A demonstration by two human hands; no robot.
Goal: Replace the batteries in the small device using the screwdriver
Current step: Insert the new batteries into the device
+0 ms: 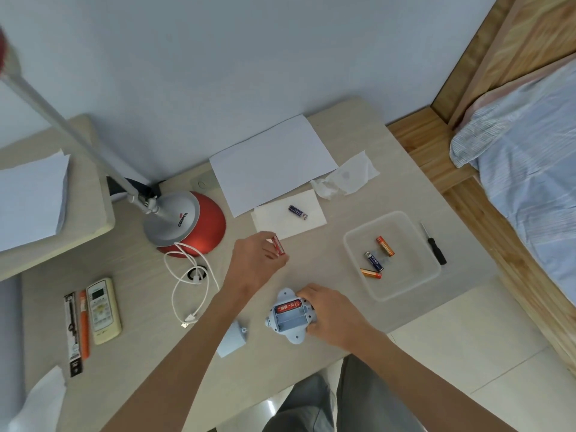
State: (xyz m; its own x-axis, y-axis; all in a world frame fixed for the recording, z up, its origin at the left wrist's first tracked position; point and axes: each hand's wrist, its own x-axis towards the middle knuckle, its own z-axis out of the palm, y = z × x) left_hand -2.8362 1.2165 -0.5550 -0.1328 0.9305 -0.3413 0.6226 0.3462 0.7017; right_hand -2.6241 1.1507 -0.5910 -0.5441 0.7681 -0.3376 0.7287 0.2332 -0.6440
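Observation:
A small pale-blue device (290,321) lies face down near the desk's front edge, its battery bay open with one red battery (288,306) in the top slot. My right hand (330,316) grips the device's right side. My left hand (258,260) is raised above the desk, pinching a red battery (278,244). The blue battery cover (232,339) lies left of the device. A dark blue battery (297,212) rests on a white napkin (288,218). Three used batteries (377,257) lie in a clear plastic tray (391,254). The black screwdriver (434,244) lies right of the tray.
A red and silver desk lamp (187,224) stands at left with a white USB cable (190,285) in front. A remote control (103,310) and pens (78,328) lie at far left. White paper (271,163) and a crumpled tissue (346,177) lie behind. A bed (526,169) stands at right.

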